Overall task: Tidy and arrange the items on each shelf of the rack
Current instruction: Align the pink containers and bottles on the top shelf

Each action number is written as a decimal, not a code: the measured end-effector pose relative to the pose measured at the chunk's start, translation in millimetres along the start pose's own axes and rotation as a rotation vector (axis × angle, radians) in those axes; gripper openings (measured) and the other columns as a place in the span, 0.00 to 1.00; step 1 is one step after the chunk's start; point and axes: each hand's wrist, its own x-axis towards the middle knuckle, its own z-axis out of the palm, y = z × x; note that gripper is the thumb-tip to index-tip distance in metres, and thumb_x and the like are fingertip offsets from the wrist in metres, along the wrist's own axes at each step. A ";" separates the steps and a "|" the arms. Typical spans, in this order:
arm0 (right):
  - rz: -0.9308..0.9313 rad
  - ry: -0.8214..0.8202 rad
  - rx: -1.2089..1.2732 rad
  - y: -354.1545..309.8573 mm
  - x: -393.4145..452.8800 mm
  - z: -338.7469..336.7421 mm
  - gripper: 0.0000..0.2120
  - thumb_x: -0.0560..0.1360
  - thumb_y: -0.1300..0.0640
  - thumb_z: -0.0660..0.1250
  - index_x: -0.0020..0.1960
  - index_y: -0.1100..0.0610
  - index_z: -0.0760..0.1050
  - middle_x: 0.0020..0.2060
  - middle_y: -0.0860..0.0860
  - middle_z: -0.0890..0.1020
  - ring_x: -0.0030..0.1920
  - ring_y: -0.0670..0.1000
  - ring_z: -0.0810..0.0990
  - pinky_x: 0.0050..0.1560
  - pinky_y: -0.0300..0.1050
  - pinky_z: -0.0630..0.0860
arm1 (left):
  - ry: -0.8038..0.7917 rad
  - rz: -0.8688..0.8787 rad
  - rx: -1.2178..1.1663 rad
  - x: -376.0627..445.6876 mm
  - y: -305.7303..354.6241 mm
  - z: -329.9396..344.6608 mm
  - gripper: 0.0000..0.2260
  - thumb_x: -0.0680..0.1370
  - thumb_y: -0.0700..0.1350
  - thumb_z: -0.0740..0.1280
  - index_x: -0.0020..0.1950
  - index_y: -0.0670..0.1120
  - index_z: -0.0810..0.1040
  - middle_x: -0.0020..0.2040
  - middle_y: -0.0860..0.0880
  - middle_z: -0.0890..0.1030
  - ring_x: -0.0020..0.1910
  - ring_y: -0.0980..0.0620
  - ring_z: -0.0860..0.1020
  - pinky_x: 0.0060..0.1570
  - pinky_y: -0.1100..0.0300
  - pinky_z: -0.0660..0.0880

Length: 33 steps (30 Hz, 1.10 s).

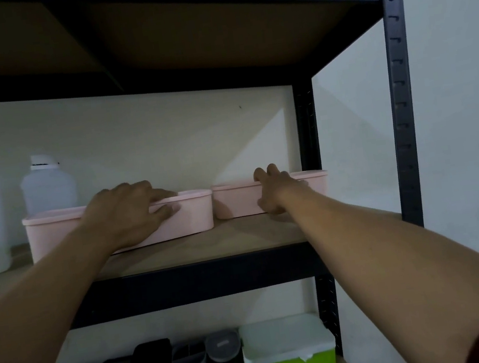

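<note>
My left hand (131, 210) grips the rim of the near long pale-pink plastic tub (121, 225); my right hand (276, 190) grips the 2nd pink tub (234, 200) just beside. I judge this wooden shelf (210, 244) nearly lined up, with the cluttered lower shelf below my arms left to do.

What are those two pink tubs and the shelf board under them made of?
The left pink tub and right pink tub look like matte moulded plastic: uniform colour, rounded corners, a thick rolled rim. The shelf board appears to be bare pressed wood or fibreboard, flat tan and unglossy, though the dim light leaves this open. It sits in a dark, seemingly metal rack frame.
</note>
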 end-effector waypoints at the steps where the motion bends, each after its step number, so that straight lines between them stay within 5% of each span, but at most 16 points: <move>1: 0.001 -0.008 -0.007 0.4 -1.5 0.0 0.36 0.75 0.61 0.66 0.78 0.46 0.54 0.75 0.51 0.59 0.75 0.59 0.62 0.71 0.74 0.61 | 0.016 0.007 -0.014 -1.3 -1.8 0.0 0.35 0.73 0.75 0.38 0.71 0.67 0.71 0.59 0.55 0.78 0.57 0.50 0.77 0.50 0.53 0.72; 7: -0.066 0.078 -0.001 -17.6 -21.3 -8.3 0.43 0.73 0.63 0.66 0.81 0.47 0.49 0.80 0.53 0.53 0.81 0.58 0.49 0.77 0.72 0.46 | 0.042 0.075 -0.075 -13.2 -6.2 -6.8 0.29 0.78 0.71 0.43 0.72 0.65 0.72 0.61 0.57 0.79 0.58 0.53 0.76 0.48 0.55 0.69; 12: -0.377 0.002 0.334 -54.3 -48.6 -19.6 0.36 0.75 0.59 0.70 0.77 0.42 0.58 0.74 0.53 0.62 0.72 0.58 0.68 0.72 0.58 0.69 | 0.295 0.058 -0.226 -30.5 -3.9 -17.3 0.23 0.79 0.62 0.56 0.65 0.53 0.81 0.63 0.51 0.82 0.60 0.49 0.79 0.63 0.49 0.69; 16: -0.514 -0.093 0.418 -76.5 -66.2 -17.0 0.45 0.68 0.68 0.69 0.77 0.37 0.60 0.75 0.46 0.60 0.73 0.52 0.64 0.70 0.54 0.72 | 0.473 -0.201 -0.333 -44.2 -35.5 -18.8 0.19 0.80 0.54 0.55 0.62 0.52 0.82 0.63 0.48 0.81 0.62 0.45 0.77 0.64 0.47 0.66; 19: -0.564 -0.037 0.366 -91.9 -74.9 -9.7 0.40 0.67 0.51 0.77 0.75 0.38 0.63 0.73 0.46 0.66 0.72 0.52 0.65 0.72 0.59 0.67 | 0.309 -0.208 -0.397 -47.3 -69.6 -26.5 0.22 0.81 0.54 0.51 0.68 0.55 0.78 0.70 0.50 0.77 0.72 0.48 0.71 0.71 0.48 0.61; 22: -0.515 0.110 0.261 -99.9 -75.5 -1.4 0.39 0.65 0.28 0.73 0.72 0.37 0.65 0.71 0.47 0.71 0.71 0.54 0.69 0.73 0.65 0.61 | 0.013 -0.185 -0.252 -46.2 -93.6 -30.4 0.24 0.85 0.58 0.43 0.76 0.59 0.69 0.79 0.51 0.65 0.80 0.51 0.55 0.77 0.48 0.47; 24: -0.493 0.188 0.208 -100.6 -74.2 1.7 0.37 0.66 0.26 0.70 0.70 0.38 0.66 0.69 0.46 0.73 0.69 0.53 0.71 0.73 0.64 0.62 | -0.068 -0.177 -0.177 -48.3 -97.5 -30.8 0.24 0.86 0.57 0.41 0.77 0.58 0.67 0.81 0.51 0.60 0.81 0.53 0.49 0.77 0.50 0.43; 27: -0.466 0.218 0.173 -101.0 -75.1 0.8 0.30 0.72 0.31 0.69 0.70 0.40 0.66 0.69 0.47 0.73 0.67 0.53 0.72 0.69 0.59 0.66 | 0.021 -0.162 -0.270 -53.9 -97.9 -30.7 0.22 0.87 0.54 0.46 0.74 0.55 0.72 0.79 0.51 0.63 0.80 0.52 0.53 0.76 0.50 0.45; 30: -0.421 0.196 0.149 -106.5 -79.3 0.5 0.31 0.73 0.32 0.69 0.71 0.40 0.64 0.70 0.48 0.72 0.68 0.55 0.71 0.68 0.59 0.67 | 0.263 -0.162 -0.338 -51.8 -104.5 -27.7 0.14 0.83 0.48 0.62 0.68 0.54 0.77 0.73 0.49 0.71 0.74 0.47 0.65 0.71 0.46 0.58; 33: -0.366 0.203 0.121 -114.3 -84.8 4.8 0.38 0.66 0.24 0.68 0.69 0.41 0.63 0.68 0.49 0.70 0.67 0.57 0.70 0.68 0.63 0.66 | 0.258 -0.290 -0.311 -35.4 -106.6 -28.9 0.26 0.74 0.48 0.72 0.72 0.58 0.73 0.72 0.46 0.63 0.71 0.43 0.63 0.69 0.43 0.64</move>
